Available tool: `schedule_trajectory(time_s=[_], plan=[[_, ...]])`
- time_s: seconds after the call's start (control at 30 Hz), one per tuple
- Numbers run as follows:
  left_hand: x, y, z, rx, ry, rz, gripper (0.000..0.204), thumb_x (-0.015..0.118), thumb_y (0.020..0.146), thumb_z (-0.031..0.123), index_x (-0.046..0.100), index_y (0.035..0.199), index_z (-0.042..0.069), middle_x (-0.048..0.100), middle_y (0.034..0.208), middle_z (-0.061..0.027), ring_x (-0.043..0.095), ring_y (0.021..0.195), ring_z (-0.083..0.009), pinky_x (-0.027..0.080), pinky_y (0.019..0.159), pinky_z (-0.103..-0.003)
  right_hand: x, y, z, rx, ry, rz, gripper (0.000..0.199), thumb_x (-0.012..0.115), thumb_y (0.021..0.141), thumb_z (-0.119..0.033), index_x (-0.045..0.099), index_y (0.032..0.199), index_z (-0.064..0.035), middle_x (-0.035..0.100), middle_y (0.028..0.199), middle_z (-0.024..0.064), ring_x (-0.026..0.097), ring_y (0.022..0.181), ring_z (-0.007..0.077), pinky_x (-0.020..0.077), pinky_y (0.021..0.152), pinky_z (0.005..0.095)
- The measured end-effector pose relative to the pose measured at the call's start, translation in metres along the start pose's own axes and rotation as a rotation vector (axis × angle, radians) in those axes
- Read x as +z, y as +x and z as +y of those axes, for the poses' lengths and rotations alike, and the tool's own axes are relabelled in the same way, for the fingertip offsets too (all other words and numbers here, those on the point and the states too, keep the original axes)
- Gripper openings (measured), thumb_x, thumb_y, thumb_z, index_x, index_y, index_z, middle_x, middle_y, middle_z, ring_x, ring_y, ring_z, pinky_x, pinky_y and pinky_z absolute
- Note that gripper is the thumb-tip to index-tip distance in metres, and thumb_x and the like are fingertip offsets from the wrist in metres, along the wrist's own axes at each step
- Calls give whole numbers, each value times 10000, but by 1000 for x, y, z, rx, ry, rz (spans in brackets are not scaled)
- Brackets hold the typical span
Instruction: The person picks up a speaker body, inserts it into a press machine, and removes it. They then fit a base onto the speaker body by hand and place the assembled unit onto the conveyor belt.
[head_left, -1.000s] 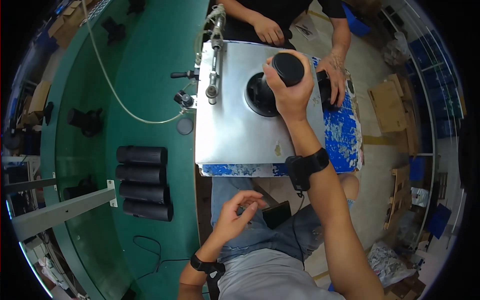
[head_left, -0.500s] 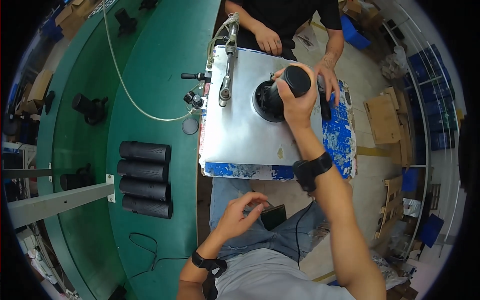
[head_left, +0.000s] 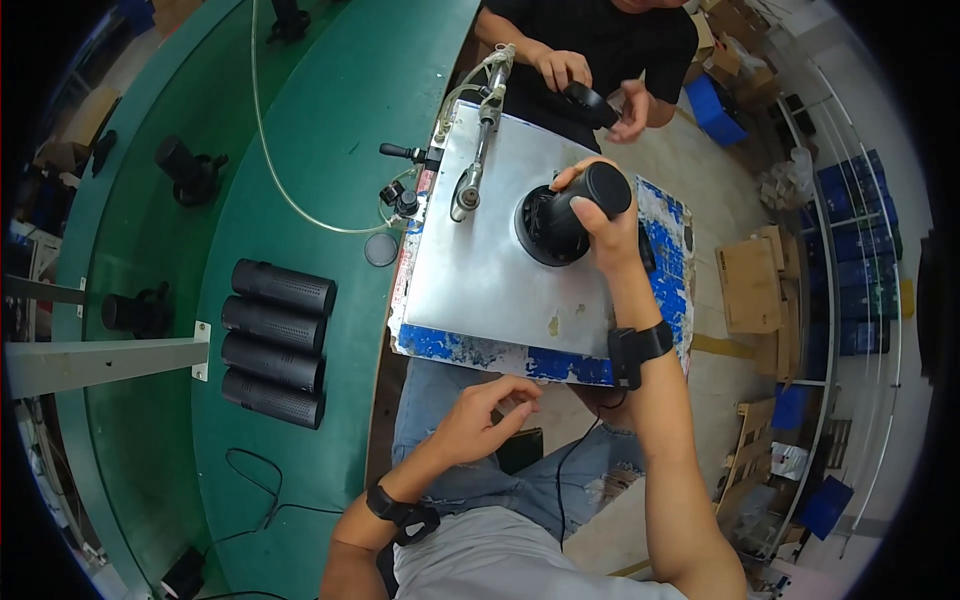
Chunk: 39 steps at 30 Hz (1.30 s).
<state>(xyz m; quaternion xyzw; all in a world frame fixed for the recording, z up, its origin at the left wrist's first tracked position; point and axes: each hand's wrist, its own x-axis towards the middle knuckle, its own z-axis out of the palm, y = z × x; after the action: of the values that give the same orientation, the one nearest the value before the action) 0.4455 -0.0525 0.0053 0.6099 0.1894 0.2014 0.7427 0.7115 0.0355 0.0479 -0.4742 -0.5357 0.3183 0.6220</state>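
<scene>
My right hand [head_left: 612, 232] is wrapped round a black cylinder [head_left: 606, 187], which leans over a round black base [head_left: 540, 238] on the metal plate [head_left: 470, 290]. Dark cables or parts show inside the base, but whether the cylinder touches it is hard to see. Over my lap hovers my left hand [head_left: 487, 418], its fingers loosely curved and apart, with nothing in them. Left of the plate, several black perforated cylinders [head_left: 275, 345] lie side by side on the green bench [head_left: 225, 475].
A jointed metal tool [head_left: 474, 180] with a clear hose stands along the plate's left side, near a black-handled lever [head_left: 402, 151]. Across from me a person holds a black ring-shaped part [head_left: 590, 104]. A grey disc [head_left: 380, 250] lies on the bench; cartons [head_left: 750, 285] stand at right.
The person opposite has lifted a black ring-shaped part off the plate's far side. My right hand keeps its grip on the cylinder; the whole view has shifted slightly.
</scene>
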Motion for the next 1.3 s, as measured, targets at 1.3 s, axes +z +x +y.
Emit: schedule_trajectory(time_s=[1.3], plan=[[-126, 56, 92, 348, 526, 671, 396, 576, 844, 106, 518, 1219, -11, 553, 1231, -165, 529, 1146, -263, 407, 967, -360, 28, 40, -200, -577, 84, 667, 435, 575, 912, -375, 586, 887, 59, 651, 817, 115, 640, 719, 192, 524, 683, 311]])
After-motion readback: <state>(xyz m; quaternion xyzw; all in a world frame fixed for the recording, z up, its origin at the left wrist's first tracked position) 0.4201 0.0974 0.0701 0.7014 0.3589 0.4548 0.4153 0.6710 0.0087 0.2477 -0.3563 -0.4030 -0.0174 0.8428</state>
